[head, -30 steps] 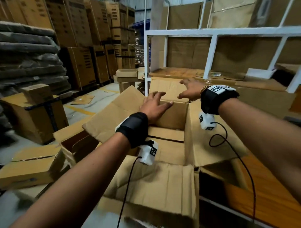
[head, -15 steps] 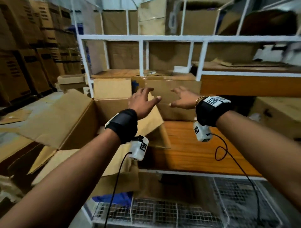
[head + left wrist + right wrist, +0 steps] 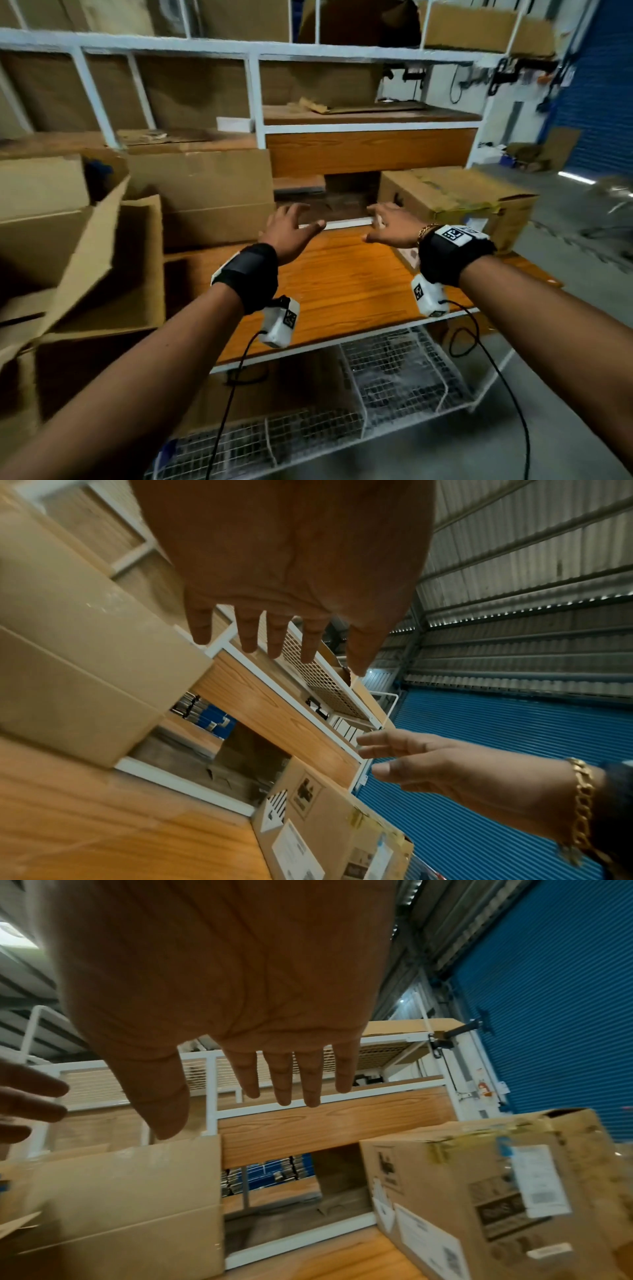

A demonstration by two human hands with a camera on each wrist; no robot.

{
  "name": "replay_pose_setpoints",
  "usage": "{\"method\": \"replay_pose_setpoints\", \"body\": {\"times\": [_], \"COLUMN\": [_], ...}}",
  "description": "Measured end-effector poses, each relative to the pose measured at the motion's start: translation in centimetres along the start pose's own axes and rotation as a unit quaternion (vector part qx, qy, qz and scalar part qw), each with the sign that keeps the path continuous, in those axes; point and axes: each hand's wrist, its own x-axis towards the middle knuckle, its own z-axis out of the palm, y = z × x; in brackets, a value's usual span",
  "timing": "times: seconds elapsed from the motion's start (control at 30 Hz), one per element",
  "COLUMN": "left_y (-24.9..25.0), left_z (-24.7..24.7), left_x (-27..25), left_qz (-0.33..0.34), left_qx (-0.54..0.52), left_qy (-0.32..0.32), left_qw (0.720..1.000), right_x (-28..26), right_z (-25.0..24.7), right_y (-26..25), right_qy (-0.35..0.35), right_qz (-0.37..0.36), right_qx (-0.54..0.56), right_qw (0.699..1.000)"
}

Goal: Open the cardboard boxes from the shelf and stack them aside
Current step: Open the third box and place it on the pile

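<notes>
both hands have left the open box (image 3: pixel 78 246) they were on a moment ago, and now they reach out over the wooden shelf (image 3: pixel 346 274). that box, flaps up, now sits at the left side of the view.

left hand (image 3: pixel 291 229) is flat with its fingers spread, and it holds nothing. right hand (image 3: pixel 394 224) is the same, fingers straight and apart, holding nothing. the two hands are side by side above the shelf board, not touching any box.

just to the right of the right hand sits a taped box (image 3: pixel 455 202) with labels on its side, still closed. to the left of the left hand is another closed box (image 3: pixel 205 195), plain brown, on the same shelf. a blue shutter door (image 3: pixel 599 85) is far off on the right.
</notes>
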Motion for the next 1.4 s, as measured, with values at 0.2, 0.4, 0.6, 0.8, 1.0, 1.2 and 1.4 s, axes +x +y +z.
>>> {"method": "replay_pose_setpoints", "body": {"times": [0.2,0.4,0.6,0.8,1.0,1.2,1.4], "left_y": [7.2,11.2,13.2,14.1,13.9,14.4,11.4], "left_z": [11.2,18.2,21.9,24.9,28.4,30.3,29.6], "left_x": [6.1,10.1,14.6,19.6,24.6,26.4,25.8], "left_qz": [-0.016,-0.027,-0.043,-0.04,-0.041,-0.054,-0.125], "left_qx": [0.004,0.014,-0.013,-0.03,-0.062,-0.15,-0.169], "left_qy": [-0.021,-0.078,-0.108,-0.131,-0.159,-0.186,-0.069], "left_qw": [1.0,0.996,0.993,0.99,0.985,0.97,0.975], "right_x": [3.1,6.7,10.3,13.9,16.7,16.9,15.1], "right_z": [-1.0,-1.3,-1.6,-1.9,-1.2,-0.4,-1.1], "right_y": [15.0,25.4,32.2,37.0,39.6,40.3,36.0], "right_qy": [0.0,0.025,0.094,0.142,0.132,0.143,0.15], "right_qz": [0.027,0.078,0.129,0.188,0.22,0.217,0.12], "right_qx": [0.078,0.173,0.199,0.186,0.213,0.344,0.365], "right_qw": [0.997,0.982,0.967,0.954,0.943,0.902,0.911]}}
